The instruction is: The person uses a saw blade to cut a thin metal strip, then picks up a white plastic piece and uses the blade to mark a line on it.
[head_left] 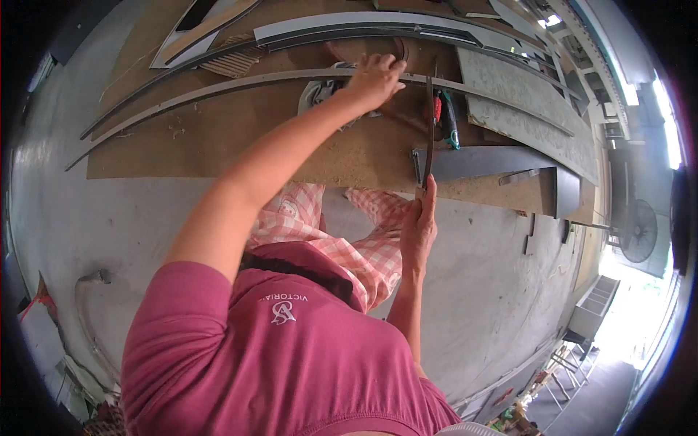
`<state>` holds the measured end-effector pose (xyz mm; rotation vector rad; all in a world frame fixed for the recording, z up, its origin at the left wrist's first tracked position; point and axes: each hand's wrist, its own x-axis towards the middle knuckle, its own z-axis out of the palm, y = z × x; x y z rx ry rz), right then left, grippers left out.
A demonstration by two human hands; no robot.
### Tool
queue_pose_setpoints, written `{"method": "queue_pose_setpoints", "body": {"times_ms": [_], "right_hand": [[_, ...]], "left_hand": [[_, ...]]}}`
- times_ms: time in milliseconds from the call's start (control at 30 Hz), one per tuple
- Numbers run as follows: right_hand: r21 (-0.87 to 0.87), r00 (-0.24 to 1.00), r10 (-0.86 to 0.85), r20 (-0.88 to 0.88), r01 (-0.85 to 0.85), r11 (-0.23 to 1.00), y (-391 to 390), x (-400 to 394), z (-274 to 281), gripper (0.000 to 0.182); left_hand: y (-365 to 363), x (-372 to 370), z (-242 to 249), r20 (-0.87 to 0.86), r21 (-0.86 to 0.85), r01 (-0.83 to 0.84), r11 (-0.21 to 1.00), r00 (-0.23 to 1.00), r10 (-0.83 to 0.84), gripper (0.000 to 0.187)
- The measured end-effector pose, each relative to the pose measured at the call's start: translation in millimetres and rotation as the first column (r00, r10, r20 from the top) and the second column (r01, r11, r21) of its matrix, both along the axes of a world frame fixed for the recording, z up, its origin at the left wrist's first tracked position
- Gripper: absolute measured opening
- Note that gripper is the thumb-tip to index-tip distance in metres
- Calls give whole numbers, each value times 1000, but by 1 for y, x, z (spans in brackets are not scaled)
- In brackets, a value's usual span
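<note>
My left hand [376,78] is closed over a long, narrow grey-brown strip [240,80] that runs across the table. In my right hand [419,227], held upright near the table's front edge, is a long, thin dark bar [430,138] seen edge-on. The bar's far end overlaps the strip just right of my left hand; its exact kind I cannot tell. Close beside the bar lies a tool with red and black-green parts [448,120]. A crumpled grey cloth [314,94] rests under and behind my left forearm.
The brown table [145,163] carries long white-and-dark profiles [349,30], a patterned grey board [516,94] and dark angled pieces [494,161]. A piece of ribbed cardboard [233,62] lies at the back left. To the right stands a fan [638,229].
</note>
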<state>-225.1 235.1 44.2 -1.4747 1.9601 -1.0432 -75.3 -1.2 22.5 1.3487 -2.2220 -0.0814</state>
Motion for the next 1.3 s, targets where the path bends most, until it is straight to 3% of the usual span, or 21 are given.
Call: {"method": "queue_pose_setpoints", "body": {"times_ms": [33, 100, 167, 233, 300, 433, 533, 600, 833, 933, 1033, 1300], "right_hand": [[-7, 1000, -4, -6, 4, 1000, -3, 3, 6, 52], [176, 998, 20, -65, -8, 984, -10, 7, 20, 53], [79, 986, 40, -162, -28, 997, -23, 1, -2, 52], [-2, 964, 61, -258, -64, 998, -38, -1, -13, 51], [-37, 940, 93, -327, -111, 993, -51, 1, -15, 53], [42, 933, 99, -347, -90, 995, -58, 4, -12, 53], [76, 933, 101, -345, -79, 994, -57, 6, -15, 52], [8, 939, 109, -328, -112, 994, -58, 8, -17, 52], [7, 919, 101, -381, -107, 994, -61, 15, -12, 52], [104, 927, 98, -362, -64, 993, -55, 14, -14, 52], [-2, 925, 108, -365, -116, 993, -68, 14, -15, 53], [110, 938, 142, -316, -113, 987, -62, 15, -13, 54]], "left_hand": [[-8, -15, -15, 36, -82, -53, 995, 998, 56, 44], [-12, -29, -29, 63, -172, -94, 981, 992, 106, 43], [-9, -34, -38, 305, -138, -150, 979, 934, 186, 43], [-9, -35, -29, 284, -152, -148, 977, 940, 186, 40], [-13, -43, -21, 351, 15, -203, 979, 918, 185, 38], [-15, -52, -20, 377, -34, -271, 962, 888, 263, 36], [-17, -53, -16, 388, 105, -237, 966, 904, 180, 40], [-15, -56, -17, 399, 34, -299, 954, 879, 261, 36], [-18, -55, -14, 429, 71, -303, 950, 870, 245, 37], [-15, -55, -21, 401, 16, -278, 960, 882, 248, 37], [-18, -58, -24, 392, -2, -284, 959, 882, 262, 37], [-15, -55, -21, 380, -32, -278, 960, 885, 269, 33]]}}
